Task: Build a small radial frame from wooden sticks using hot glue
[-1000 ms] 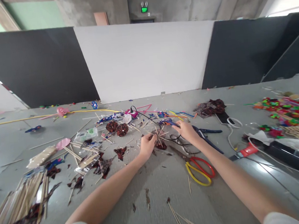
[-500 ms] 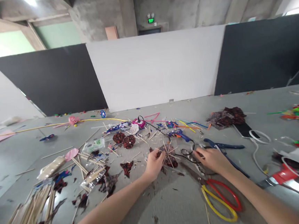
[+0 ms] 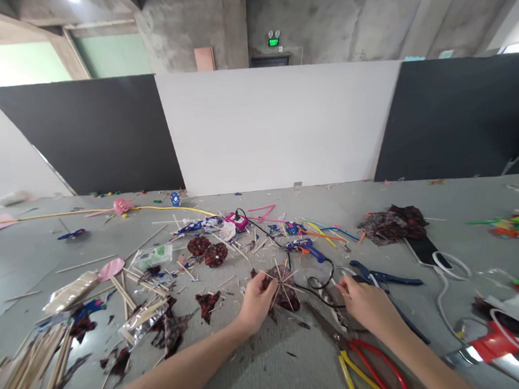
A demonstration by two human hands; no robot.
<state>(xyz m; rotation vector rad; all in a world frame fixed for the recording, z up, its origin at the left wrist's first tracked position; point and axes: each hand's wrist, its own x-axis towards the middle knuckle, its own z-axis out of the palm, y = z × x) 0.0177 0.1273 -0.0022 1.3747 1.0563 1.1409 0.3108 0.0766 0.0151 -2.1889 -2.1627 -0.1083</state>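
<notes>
My left hand (image 3: pixel 257 300) pinches the left side of a star-shaped frame of thin wooden sticks (image 3: pixel 283 282), with dark red patterned fabric (image 3: pixel 291 300) under its spokes. My right hand (image 3: pixel 364 300) is closed, thumb and fingertips together, to the right of the frame; what it holds, if anything, is too small to make out. By those fingertips lie a black cable (image 3: pixel 315 289) and a silver metal tool (image 3: pixel 336 312). A blue glue gun (image 3: pixel 310 250) rests behind the frame. Scissors with red and yellow handles (image 3: pixel 376 360) lie in front of my right hand.
Blue-handled pliers (image 3: pixel 389 279) and a dark phone (image 3: pixel 423 251) lie to the right, near crumpled dark fabric (image 3: pixel 393 224). Two round fabric pieces (image 3: pixel 216 255), loose sticks (image 3: pixel 34 371) and scraps cover the left. A pink power socket (image 3: pixel 236 221) sits behind. A white panel (image 3: pixel 281 126) stands beyond.
The view has shifted slightly, so the table things sit further left and lower. My left hand still holds the stick frame. The fingers of my right hand have drawn closer together.
</notes>
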